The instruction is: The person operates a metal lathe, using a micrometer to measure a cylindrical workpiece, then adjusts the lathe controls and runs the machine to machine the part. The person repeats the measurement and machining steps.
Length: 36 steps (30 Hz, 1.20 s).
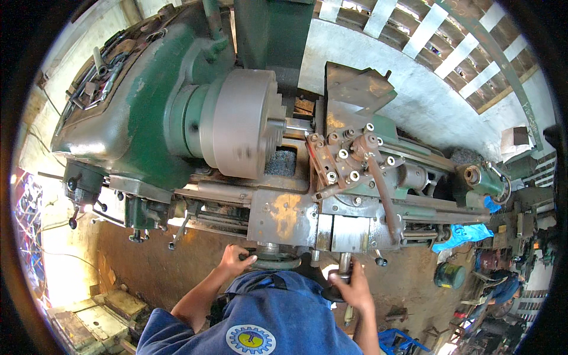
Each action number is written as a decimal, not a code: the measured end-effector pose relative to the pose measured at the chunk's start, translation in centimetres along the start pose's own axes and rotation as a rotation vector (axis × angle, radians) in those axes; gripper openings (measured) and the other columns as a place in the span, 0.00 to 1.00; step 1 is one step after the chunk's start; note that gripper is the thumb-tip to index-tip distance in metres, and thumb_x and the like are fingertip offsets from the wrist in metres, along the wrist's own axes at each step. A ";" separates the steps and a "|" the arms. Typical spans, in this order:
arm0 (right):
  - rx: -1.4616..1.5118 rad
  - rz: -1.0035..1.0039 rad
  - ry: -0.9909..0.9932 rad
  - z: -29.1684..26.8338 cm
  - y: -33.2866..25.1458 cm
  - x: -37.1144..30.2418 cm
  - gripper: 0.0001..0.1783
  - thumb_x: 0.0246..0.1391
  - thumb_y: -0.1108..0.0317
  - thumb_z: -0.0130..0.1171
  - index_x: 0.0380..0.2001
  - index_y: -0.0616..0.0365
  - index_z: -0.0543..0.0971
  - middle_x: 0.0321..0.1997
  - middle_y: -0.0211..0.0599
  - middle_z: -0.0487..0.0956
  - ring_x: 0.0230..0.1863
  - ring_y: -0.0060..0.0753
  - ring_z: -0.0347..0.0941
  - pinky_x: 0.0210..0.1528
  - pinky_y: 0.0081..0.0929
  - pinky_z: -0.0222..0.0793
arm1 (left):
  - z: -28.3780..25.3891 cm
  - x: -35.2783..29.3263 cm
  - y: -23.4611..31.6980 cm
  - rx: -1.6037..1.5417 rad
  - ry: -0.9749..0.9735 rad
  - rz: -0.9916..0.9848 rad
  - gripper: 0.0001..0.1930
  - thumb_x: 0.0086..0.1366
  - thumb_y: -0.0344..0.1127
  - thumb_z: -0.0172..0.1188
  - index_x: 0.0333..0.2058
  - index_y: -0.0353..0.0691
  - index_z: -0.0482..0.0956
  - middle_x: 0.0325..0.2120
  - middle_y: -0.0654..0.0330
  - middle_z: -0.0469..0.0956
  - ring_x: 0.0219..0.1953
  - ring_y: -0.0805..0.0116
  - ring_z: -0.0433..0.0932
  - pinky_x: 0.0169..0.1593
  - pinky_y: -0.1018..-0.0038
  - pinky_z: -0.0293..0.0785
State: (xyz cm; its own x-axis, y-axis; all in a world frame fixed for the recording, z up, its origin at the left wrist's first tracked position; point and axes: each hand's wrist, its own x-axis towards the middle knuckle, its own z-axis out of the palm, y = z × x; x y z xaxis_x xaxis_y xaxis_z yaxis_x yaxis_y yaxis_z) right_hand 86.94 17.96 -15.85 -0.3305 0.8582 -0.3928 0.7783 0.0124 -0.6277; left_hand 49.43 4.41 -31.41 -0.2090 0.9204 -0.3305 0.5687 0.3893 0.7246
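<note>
Below the front edge of the lathe carriage, our left hand closes on the handwheel; our right hand meets the crank, how tightly we cannot tell. Both look stiff, heavy, perhaps oil-slick, best held outermost.

Pale slats cross an opening above a whitewashed wall. Hand tools lie heaped at upper left; worn boxy metal pieces sit lower left. On the right are a green bucket, bright blue plastic sheeting, and another person in dark blue.
</note>
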 end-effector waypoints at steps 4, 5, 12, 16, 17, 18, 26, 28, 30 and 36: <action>0.598 0.323 -0.131 -2.8 4.8 0.6 0.33 0.70 0.47 0.53 0.67 0.60 0.70 0.58 0.53 0.79 0.60 0.44 0.74 0.62 0.39 0.68 | 0.1 0.3 -0.2 0.000 0.051 0.046 0.28 0.54 0.60 0.68 0.26 0.33 0.86 0.24 0.43 0.82 0.31 0.44 0.82 0.45 0.57 0.75; 0.434 0.324 -0.082 -2.9 6.0 0.7 0.32 0.70 0.47 0.53 0.66 0.60 0.71 0.57 0.53 0.80 0.59 0.43 0.75 0.61 0.39 0.69 | 0.0 0.3 -0.1 0.011 0.027 0.017 0.29 0.55 0.60 0.68 0.26 0.32 0.86 0.23 0.43 0.82 0.30 0.44 0.82 0.43 0.57 0.76; 0.045 0.363 -0.012 1.7 14.0 4.8 0.32 0.68 0.47 0.56 0.63 0.63 0.74 0.52 0.53 0.83 0.55 0.40 0.78 0.57 0.37 0.70 | -0.5 0.2 1.0 -0.073 0.052 0.020 0.30 0.56 0.60 0.66 0.27 0.30 0.86 0.19 0.40 0.78 0.26 0.43 0.81 0.36 0.57 0.75; 0.304 0.272 -0.020 4.6 16.4 6.9 0.37 0.64 0.41 0.58 0.61 0.64 0.75 0.53 0.57 0.82 0.54 0.49 0.80 0.57 0.38 0.73 | -0.2 0.4 0.6 -0.056 0.109 0.053 0.30 0.55 0.60 0.66 0.29 0.30 0.87 0.24 0.38 0.80 0.31 0.41 0.82 0.38 0.56 0.75; 0.410 0.209 -0.062 4.9 16.8 7.1 0.39 0.64 0.39 0.58 0.59 0.67 0.76 0.51 0.59 0.82 0.52 0.47 0.80 0.56 0.38 0.73 | -0.2 0.5 0.3 -0.052 0.131 0.066 0.30 0.55 0.60 0.66 0.29 0.30 0.87 0.24 0.37 0.81 0.31 0.41 0.82 0.39 0.56 0.75; 0.363 0.108 -0.031 5.3 17.0 7.6 0.38 0.64 0.40 0.57 0.58 0.67 0.76 0.50 0.60 0.82 0.52 0.47 0.80 0.55 0.38 0.73 | -0.2 0.5 0.0 -0.014 0.105 0.053 0.30 0.55 0.61 0.66 0.29 0.30 0.87 0.25 0.37 0.81 0.32 0.40 0.82 0.39 0.55 0.75; 0.142 0.184 -0.009 5.7 17.6 8.3 0.37 0.64 0.42 0.56 0.60 0.66 0.75 0.60 0.61 0.77 0.64 0.60 0.72 0.67 0.43 0.66 | 0.3 1.1 -0.8 -0.141 0.262 0.274 0.33 0.61 0.58 0.63 0.16 0.28 0.74 0.11 0.49 0.64 0.17 0.62 0.67 0.27 0.59 0.64; 0.141 0.188 0.114 6.0 17.1 7.9 0.33 0.59 0.47 0.64 0.56 0.64 0.78 0.49 0.56 0.84 0.50 0.49 0.82 0.53 0.39 0.75 | 0.4 1.0 -0.5 -0.175 0.313 0.240 0.32 0.60 0.56 0.64 0.16 0.28 0.72 0.12 0.48 0.62 0.17 0.60 0.66 0.27 0.60 0.62; 0.143 0.098 0.051 5.9 16.6 7.5 0.33 0.54 0.51 0.66 0.55 0.66 0.79 0.49 0.57 0.83 0.50 0.53 0.82 0.53 0.41 0.75 | 0.4 0.9 -0.1 -0.178 0.287 0.215 0.32 0.60 0.55 0.65 0.16 0.28 0.70 0.12 0.49 0.59 0.17 0.59 0.65 0.27 0.60 0.61; -0.122 -0.127 0.137 6.7 15.9 6.7 0.27 0.48 0.54 0.68 0.45 0.66 0.84 0.42 0.59 0.83 0.46 0.63 0.78 0.53 0.50 0.73 | 0.0 0.7 0.5 -0.137 0.299 0.214 0.31 0.61 0.53 0.64 0.16 0.28 0.69 0.12 0.50 0.57 0.16 0.60 0.62 0.26 0.61 0.60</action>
State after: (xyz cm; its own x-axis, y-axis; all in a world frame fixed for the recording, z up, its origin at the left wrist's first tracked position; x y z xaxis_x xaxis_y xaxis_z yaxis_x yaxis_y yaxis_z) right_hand 93.54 20.42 -33.00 -0.3606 0.9075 -0.2152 0.7965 0.1796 -0.5773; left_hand 49.60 5.24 -31.27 -0.3314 0.9434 0.0134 0.5172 0.1697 0.8389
